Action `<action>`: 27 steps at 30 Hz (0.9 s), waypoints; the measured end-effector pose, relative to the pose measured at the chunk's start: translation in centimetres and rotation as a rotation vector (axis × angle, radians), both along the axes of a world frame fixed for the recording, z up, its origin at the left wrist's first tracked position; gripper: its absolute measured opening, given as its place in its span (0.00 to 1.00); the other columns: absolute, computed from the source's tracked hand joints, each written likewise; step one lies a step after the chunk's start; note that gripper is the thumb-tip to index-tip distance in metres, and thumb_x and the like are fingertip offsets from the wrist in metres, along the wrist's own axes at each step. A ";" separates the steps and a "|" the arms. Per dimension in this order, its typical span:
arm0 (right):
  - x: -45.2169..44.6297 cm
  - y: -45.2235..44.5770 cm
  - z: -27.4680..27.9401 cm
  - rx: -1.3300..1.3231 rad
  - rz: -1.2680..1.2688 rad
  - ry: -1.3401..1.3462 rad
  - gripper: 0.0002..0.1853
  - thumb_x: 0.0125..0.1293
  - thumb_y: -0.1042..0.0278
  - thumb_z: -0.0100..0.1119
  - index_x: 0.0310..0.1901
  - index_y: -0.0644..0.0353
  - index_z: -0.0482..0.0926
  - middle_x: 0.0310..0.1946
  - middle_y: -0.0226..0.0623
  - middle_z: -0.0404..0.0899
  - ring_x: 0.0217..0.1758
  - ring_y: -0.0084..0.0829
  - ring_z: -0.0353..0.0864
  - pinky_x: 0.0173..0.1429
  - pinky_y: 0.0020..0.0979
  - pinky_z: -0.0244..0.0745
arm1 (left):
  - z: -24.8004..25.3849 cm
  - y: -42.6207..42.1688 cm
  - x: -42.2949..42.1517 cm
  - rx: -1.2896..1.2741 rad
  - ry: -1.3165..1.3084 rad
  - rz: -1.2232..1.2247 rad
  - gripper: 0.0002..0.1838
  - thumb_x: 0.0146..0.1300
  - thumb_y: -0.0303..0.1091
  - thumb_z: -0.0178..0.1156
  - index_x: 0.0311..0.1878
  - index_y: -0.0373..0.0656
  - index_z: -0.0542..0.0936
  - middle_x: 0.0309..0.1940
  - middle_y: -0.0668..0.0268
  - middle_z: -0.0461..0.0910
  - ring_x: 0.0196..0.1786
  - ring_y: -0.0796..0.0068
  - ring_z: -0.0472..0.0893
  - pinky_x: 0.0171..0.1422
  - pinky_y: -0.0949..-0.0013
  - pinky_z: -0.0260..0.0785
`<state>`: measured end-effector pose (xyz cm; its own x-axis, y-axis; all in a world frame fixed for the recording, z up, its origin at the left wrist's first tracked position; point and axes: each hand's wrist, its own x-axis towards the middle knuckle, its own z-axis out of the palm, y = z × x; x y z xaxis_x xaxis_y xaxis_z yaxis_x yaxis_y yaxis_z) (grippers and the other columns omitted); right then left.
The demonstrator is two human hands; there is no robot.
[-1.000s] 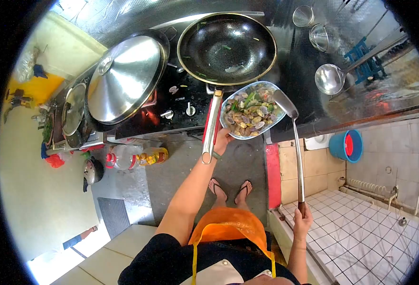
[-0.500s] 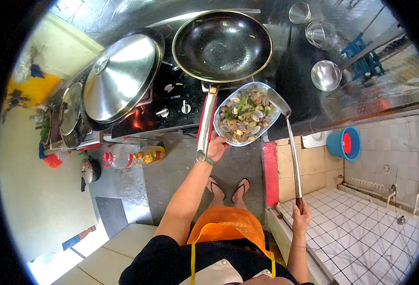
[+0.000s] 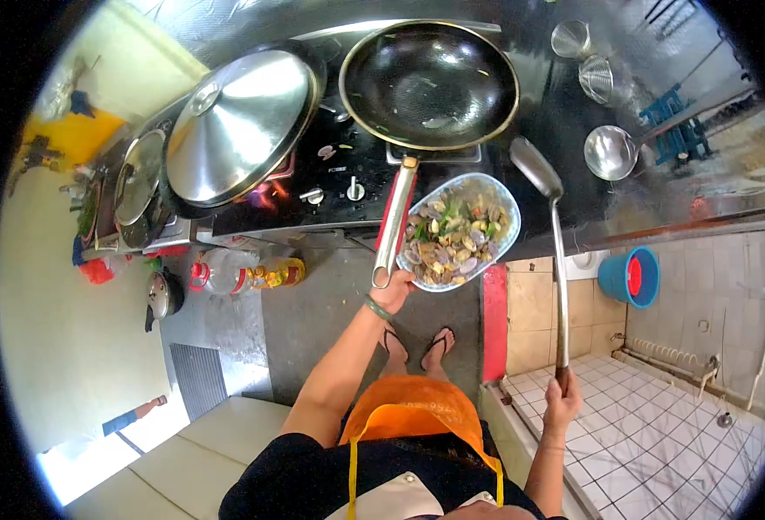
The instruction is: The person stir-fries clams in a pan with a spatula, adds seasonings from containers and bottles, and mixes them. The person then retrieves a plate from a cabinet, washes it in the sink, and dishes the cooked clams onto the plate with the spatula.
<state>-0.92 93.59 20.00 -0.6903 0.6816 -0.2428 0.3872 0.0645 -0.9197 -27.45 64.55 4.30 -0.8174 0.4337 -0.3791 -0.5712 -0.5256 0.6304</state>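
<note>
My left hand [image 3: 392, 292] is closed on the near-left edge of an oval dish [image 3: 511, 217], just below the end of the wok's handle [image 3: 393, 224]. Cooked clams [image 3: 452, 241] with green leaves are heaped in that dish. In my right hand [image 3: 563, 401] is the dark handle end of a long metal ladle [image 3: 561, 269]. The ladle's bowl [image 3: 537, 167] points away from me and is apart from the dish, up and to its right. A black wok [image 3: 430, 91] rests on the stove with only small scraps inside.
To the left, a large pan with a domed steel lid [image 3: 239, 130] sits on the burner beside a flame [image 3: 267, 198]. Another ladle [image 3: 612, 152] and wire strainers [image 3: 596, 78] lie at the right. Oil bottles [image 3: 280, 272] stand on the floor. A blue bucket [image 3: 608, 276] is below the counter's edge.
The dish has come slightly nearer to me and to the right. The ladle's bowl has moved off the dish's rim, up and right. Both hands keep their holds.
</note>
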 end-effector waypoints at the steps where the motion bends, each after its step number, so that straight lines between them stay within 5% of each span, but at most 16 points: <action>1: -1.3 0.6 0.1 0.143 0.040 0.030 0.20 0.58 0.75 0.59 0.53 0.72 0.74 0.30 0.31 0.75 0.30 0.19 0.71 0.34 0.22 0.68 | 1.3 -0.3 1.1 0.008 -0.036 0.052 0.27 0.53 0.20 0.54 0.59 0.42 0.68 0.46 0.65 0.76 0.44 0.69 0.80 0.45 0.63 0.76; 4: -7.9 1.6 1.0 0.546 0.173 0.207 0.20 0.60 0.76 0.60 0.54 0.70 0.75 0.36 0.40 0.81 0.34 0.26 0.78 0.40 0.30 0.74 | 2.8 -1.7 3.9 0.002 -0.126 0.099 0.27 0.53 0.19 0.54 0.60 0.40 0.66 0.47 0.64 0.76 0.45 0.69 0.80 0.45 0.63 0.76; 6: -13.4 0.6 5.0 0.700 0.308 0.097 0.19 0.64 0.75 0.56 0.57 0.68 0.73 0.46 0.46 0.81 0.46 0.32 0.81 0.49 0.32 0.74 | 3.3 -3.1 6.2 0.040 -0.117 0.097 0.31 0.52 0.19 0.54 0.63 0.38 0.63 0.52 0.61 0.74 0.51 0.66 0.78 0.52 0.60 0.75; 9: -20.0 -0.1 6.6 0.956 0.410 0.105 0.21 0.62 0.73 0.60 0.58 0.60 0.75 0.40 0.48 0.81 0.40 0.41 0.82 0.44 0.34 0.75 | 2.3 -5.3 10.0 0.091 -0.130 0.091 0.35 0.50 0.18 0.55 0.65 0.35 0.60 0.58 0.57 0.72 0.59 0.62 0.75 0.61 0.58 0.70; 11: -24.3 -0.4 5.9 1.147 0.432 0.150 0.22 0.62 0.68 0.60 0.58 0.50 0.75 0.35 0.48 0.79 0.36 0.48 0.79 0.39 0.39 0.74 | 2.6 -6.8 12.2 0.100 -0.145 0.149 0.33 0.51 0.18 0.54 0.64 0.36 0.62 0.55 0.59 0.74 0.55 0.65 0.77 0.56 0.61 0.74; 15: -30.1 -1.7 5.9 1.332 0.550 0.011 0.22 0.65 0.59 0.55 0.62 0.40 0.71 0.39 0.41 0.80 0.38 0.43 0.80 0.40 0.40 0.75 | 0.5 -10.4 16.8 0.106 -0.093 0.205 0.32 0.51 0.19 0.55 0.63 0.38 0.64 0.54 0.63 0.74 0.53 0.68 0.78 0.53 0.66 0.75; 16: -31.7 0.9 2.0 1.339 0.550 0.194 0.23 0.65 0.57 0.55 0.63 0.36 0.70 0.38 0.38 0.79 0.37 0.40 0.80 0.39 0.40 0.75 | -2.2 -9.3 17.9 0.052 -0.017 0.260 0.32 0.51 0.19 0.56 0.63 0.39 0.64 0.55 0.63 0.74 0.53 0.68 0.78 0.53 0.66 0.75; 18: -32.7 0.9 1.0 1.269 0.587 0.128 0.25 0.66 0.56 0.54 0.65 0.39 0.67 0.43 0.41 0.80 0.41 0.42 0.80 0.43 0.39 0.75 | -4.6 -8.2 19.8 -0.011 0.044 0.380 0.32 0.52 0.21 0.57 0.64 0.40 0.64 0.53 0.63 0.75 0.53 0.69 0.78 0.54 0.64 0.75; 22: -30.4 2.6 -1.9 1.022 0.680 0.101 0.26 0.68 0.57 0.53 0.66 0.51 0.66 0.53 0.44 0.77 0.50 0.45 0.78 0.51 0.38 0.73 | -2.3 -11.1 28.1 -0.006 -0.034 0.430 0.34 0.51 0.22 0.57 0.65 0.40 0.63 0.55 0.62 0.75 0.54 0.69 0.77 0.54 0.62 0.75; 24: -37.0 4.8 -2.3 0.927 0.769 0.217 0.28 0.67 0.56 0.53 0.67 0.56 0.65 0.50 0.42 0.79 0.48 0.41 0.79 0.50 0.37 0.72 | 2.1 -11.4 25.6 -0.034 -0.073 0.496 0.35 0.49 0.22 0.57 0.66 0.40 0.64 0.55 0.62 0.75 0.53 0.70 0.78 0.53 0.64 0.75; 25: -37.3 8.2 -3.7 0.973 0.841 0.238 0.29 0.67 0.56 0.54 0.66 0.57 0.65 0.49 0.40 0.80 0.47 0.38 0.79 0.49 0.36 0.72 | 4.7 -11.3 26.7 -0.016 -0.090 0.623 0.34 0.45 0.21 0.56 0.61 0.36 0.68 0.47 0.65 0.80 0.41 0.78 0.79 0.38 0.77 0.71; 27: -38.0 7.4 0.5 0.683 0.795 -0.004 0.28 0.65 0.56 0.56 0.65 0.58 0.67 0.47 0.37 0.81 0.46 0.31 0.79 0.48 0.34 0.72 | 7.6 -10.9 26.2 -0.022 -0.129 0.685 0.33 0.45 0.21 0.56 0.61 0.36 0.69 0.45 0.67 0.80 0.36 0.82 0.78 0.31 0.81 0.67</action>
<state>-38.93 101.03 20.51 -0.9995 0.0250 0.0199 0.0084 0.8070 -0.5906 -1.22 53.70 11.88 -0.8520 -0.1724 -0.4943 -0.1867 -0.7820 0.5946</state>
